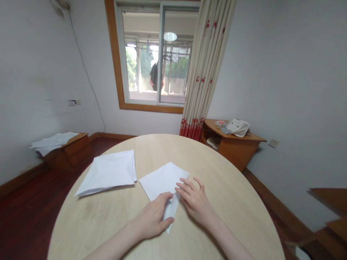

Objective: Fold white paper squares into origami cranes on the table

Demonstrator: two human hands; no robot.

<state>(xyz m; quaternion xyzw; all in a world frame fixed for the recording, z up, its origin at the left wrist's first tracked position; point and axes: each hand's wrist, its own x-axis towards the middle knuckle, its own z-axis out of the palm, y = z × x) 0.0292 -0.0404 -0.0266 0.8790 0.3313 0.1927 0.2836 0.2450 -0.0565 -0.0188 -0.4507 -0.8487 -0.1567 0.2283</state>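
A white sheet of paper (162,179), partly folded, lies on the round wooden table (225,187) in front of me. My left hand (153,218) rests on the sheet's near corner, fingers curled and thumb pinching the folded edge. My right hand (195,201) lies flat beside it with fingers stretched out, fingertips pressing on the paper's right edge. A stack of white sheets (110,171) sits on the table to the left, apart from both hands.
A low wooden cabinet (71,150) with papers on top stands at the left wall. A wooden corner desk (233,144) holding a cloth bag is at the right, beside a curtain (204,72) and window. Dark red floor surrounds the table.
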